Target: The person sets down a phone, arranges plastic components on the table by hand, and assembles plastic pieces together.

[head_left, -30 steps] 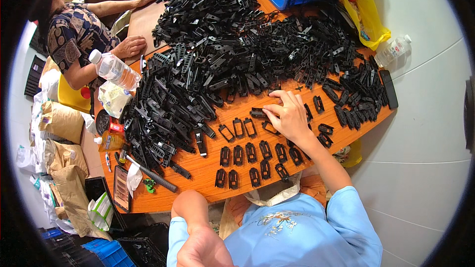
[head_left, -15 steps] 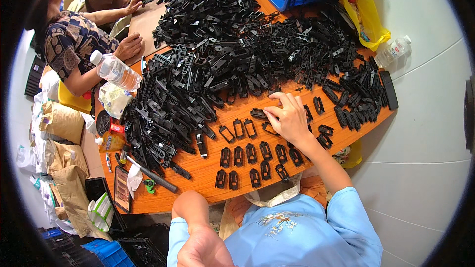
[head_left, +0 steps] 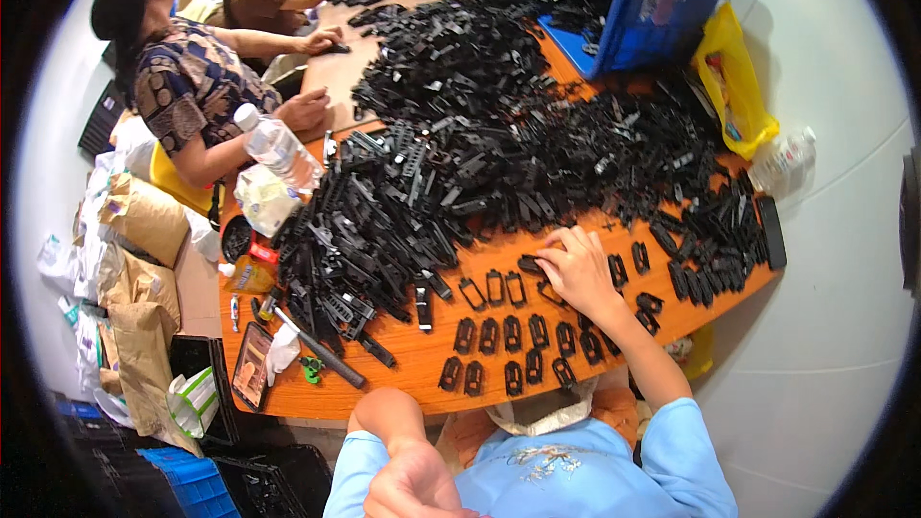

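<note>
My right hand (head_left: 581,273) is over the orange wood-grain table (head_left: 393,386), thumb and fingers pinched at the right end of a small black plastic part (head_left: 531,264). Beside it lie thin black rectangular frames (head_left: 495,286). Nearer the table's front edge sit rows of black oblong plastic housings (head_left: 511,331), some partly hidden behind my right forearm. My left hand (head_left: 414,485) is bent toward my body at the lower edge, off the table. Its fingers are mostly cut off there, so what it holds, if anything, does not show.
A large heap of black plastic pieces (head_left: 451,173) covers the table's middle and far side. A blue crate (head_left: 662,0), yellow bag (head_left: 734,86) and clear bottle (head_left: 785,161) stand far right. At left are another bottle (head_left: 278,149), a phone (head_left: 252,367) and a co-worker's arm (head_left: 216,161).
The view has shifted, so the whole scene sits lower and farther right. My right hand stays at the same black part. A co-worker's hand has moved slightly over the board.
</note>
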